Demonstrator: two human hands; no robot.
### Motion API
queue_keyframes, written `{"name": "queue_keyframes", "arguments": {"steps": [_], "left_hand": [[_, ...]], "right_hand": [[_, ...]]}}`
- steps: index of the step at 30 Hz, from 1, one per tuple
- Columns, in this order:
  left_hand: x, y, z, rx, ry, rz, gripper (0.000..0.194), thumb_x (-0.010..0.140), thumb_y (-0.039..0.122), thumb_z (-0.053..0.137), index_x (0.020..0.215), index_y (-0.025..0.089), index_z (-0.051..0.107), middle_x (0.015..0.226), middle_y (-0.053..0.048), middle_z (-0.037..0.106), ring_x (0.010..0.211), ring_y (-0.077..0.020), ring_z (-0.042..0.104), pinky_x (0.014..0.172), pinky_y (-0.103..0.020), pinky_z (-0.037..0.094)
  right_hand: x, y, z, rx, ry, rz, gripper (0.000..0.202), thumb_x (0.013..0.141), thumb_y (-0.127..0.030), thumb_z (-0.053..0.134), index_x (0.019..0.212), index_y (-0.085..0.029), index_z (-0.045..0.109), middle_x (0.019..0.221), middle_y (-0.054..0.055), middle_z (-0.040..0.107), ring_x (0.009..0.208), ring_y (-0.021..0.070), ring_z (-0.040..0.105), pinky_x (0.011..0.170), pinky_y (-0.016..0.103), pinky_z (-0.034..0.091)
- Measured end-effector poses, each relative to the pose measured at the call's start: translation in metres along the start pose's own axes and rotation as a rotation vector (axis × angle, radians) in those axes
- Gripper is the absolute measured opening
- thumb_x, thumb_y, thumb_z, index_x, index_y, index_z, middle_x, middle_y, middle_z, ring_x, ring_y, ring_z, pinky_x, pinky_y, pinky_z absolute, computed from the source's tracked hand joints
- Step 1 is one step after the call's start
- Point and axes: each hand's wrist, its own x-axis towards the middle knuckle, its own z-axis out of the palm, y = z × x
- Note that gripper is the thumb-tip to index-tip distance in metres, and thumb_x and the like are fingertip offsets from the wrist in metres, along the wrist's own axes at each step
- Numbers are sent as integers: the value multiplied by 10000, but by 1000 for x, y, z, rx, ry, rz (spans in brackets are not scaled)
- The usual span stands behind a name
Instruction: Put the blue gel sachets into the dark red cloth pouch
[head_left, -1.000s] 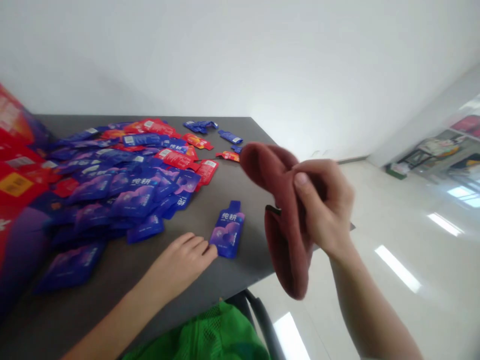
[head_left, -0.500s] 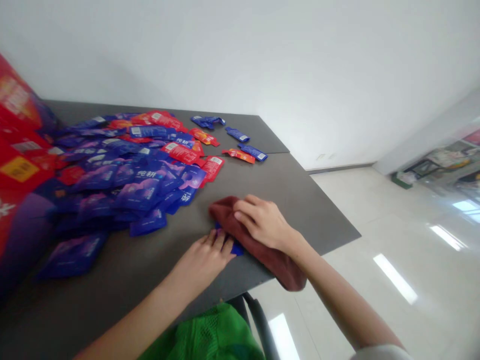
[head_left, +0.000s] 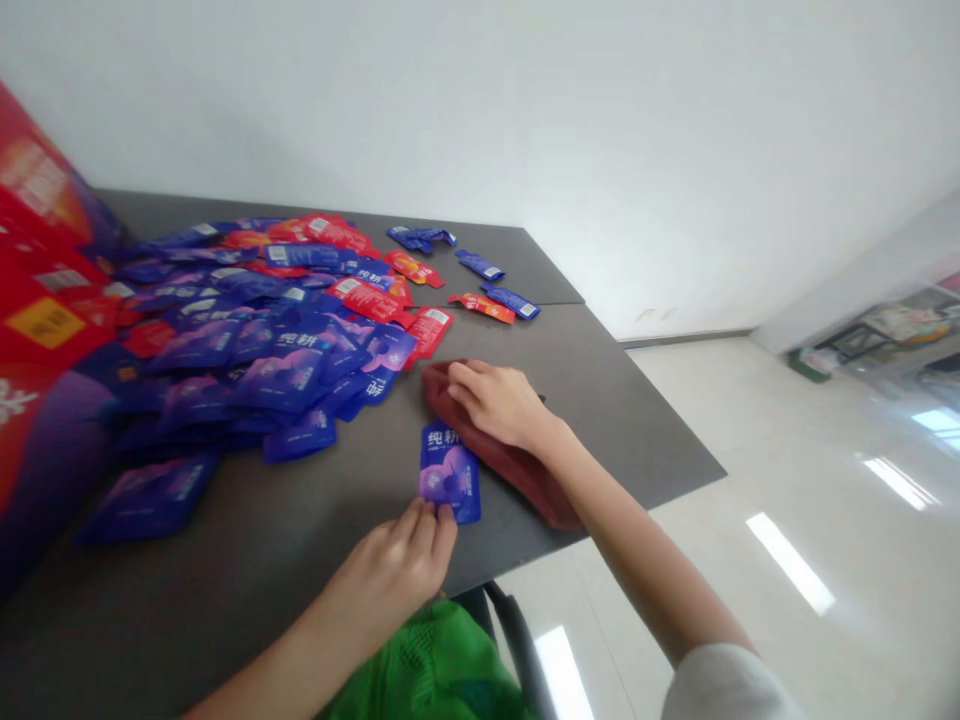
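Note:
A blue and purple pouch [head_left: 454, 478] with white lettering lies on the grey table, its top end beside or just under the cloth. My left hand [head_left: 403, 560] is closed, fingertips pinching the pouch's near left edge. Bunched up and reddish-brown, a cloth [head_left: 529, 480] stretches along the pouch's right side to the table edge. My right hand [head_left: 501, 400] is closed on the cloth's upper part, fingers curled over it. The cloth hides that hand's thumb in part.
A large heap of blue pouches [head_left: 277, 370] and red pouches [head_left: 364, 300] covers the table's left side. Several loose ones, such as a blue pouch [head_left: 510, 300], lie toward the wall. Red packaging [head_left: 45, 330] stands at far left. The grey table [head_left: 637, 420] ends at right above a tiled floor.
My left hand has drawn back toward me, uncovering most of the blue pouch. My right hand and the cloth have shifted up and slightly left.

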Motion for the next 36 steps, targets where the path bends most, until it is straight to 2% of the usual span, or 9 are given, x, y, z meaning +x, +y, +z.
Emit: {"name": "queue_keyframes", "arguments": {"steps": [4, 8, 12, 16, 20, 23, 27, 32, 36], "left_hand": [[1, 8, -5, -51, -32, -22, 357, 757, -24, 365, 924, 97, 657, 827, -121, 698, 783, -205, 673, 559, -249, 549], [3, 10, -8, -20, -41, -6, 347, 773, -23, 380, 961, 96, 646, 838, -124, 691, 797, -199, 669, 576, -234, 545], [5, 9, -10, -69, -128, 20, 335, 765, -19, 412, 990, 90, 635, 850, -123, 689, 797, -210, 668, 569, -247, 550], [0, 9, -11, -176, -178, -43, 380, 731, -38, 443, 1031, 108, 624, 898, -108, 692, 797, -204, 668, 598, -278, 564], [-1, 8, -9, -213, -151, -97, 351, 731, -11, 493, 1030, 115, 627, 907, -107, 689, 811, -207, 662, 594, -264, 552], [1, 8, -6, -265, -209, -44, 281, 721, -5, 527, 903, 166, 655, 788, -52, 681, 714, -183, 648, 579, -252, 526], [1, 9, -2, -236, -192, -19, 230, 724, 10, 526, 858, 159, 637, 766, -45, 657, 674, -178, 622, 544, -250, 496], [4, 7, -4, -156, -134, 42, 216, 790, 42, 448, 919, 111, 607, 803, -93, 651, 717, -198, 634, 522, -253, 494], [8, 5, -7, -139, -102, 92, 273, 798, 35, 425, 1004, 56, 603, 868, -146, 675, 805, -224, 651, 553, -261, 520]], "right_hand": [[-31, -28, -1, 71, 24, -262, 274, 908, -340, 385, 1146, -246, 483, 990, 51, 558, 845, 169, 492, 734, 295, 369], [-31, -33, 22, -10, -25, -295, 242, 906, -353, 388, 1035, -261, 572, 978, 68, 531, 842, 179, 477, 766, 335, 362], [21, -2, 36, -55, -62, -117, 276, 918, -317, 340, 1034, -200, 560, 1000, 85, 566, 815, 180, 545, 729, 309, 385], [55, 24, 18, -60, -4, 92, 304, 931, -294, 282, 1038, -160, 533, 1034, 117, 582, 869, 215, 567, 730, 318, 400], [13, 1, -20, 201, 185, -75, 269, 941, -320, 286, 1025, -189, 506, 1017, 57, 576, 905, 167, 538, 807, 289, 395], [-30, -26, -27, 350, 107, -218, 410, 868, -367, 472, 1233, -204, 379, 1132, 68, 538, 984, 175, 506, 862, 309, 397], [-47, -35, 3, 271, -24, -295, 326, 878, -356, 463, 1168, -208, 489, 1137, 105, 501, 1062, 205, 428, 921, 358, 365], [-19, -19, 38, 138, -28, -432, 162, 853, -219, 457, 957, -233, 580, 1113, 72, 520, 927, 180, 433, 827, 323, 368], [21, 15, 40, 16, 4, -187, 228, 862, -186, 397, 1033, -208, 546, 970, 77, 556, 826, 176, 467, 765, 300, 357]]}}
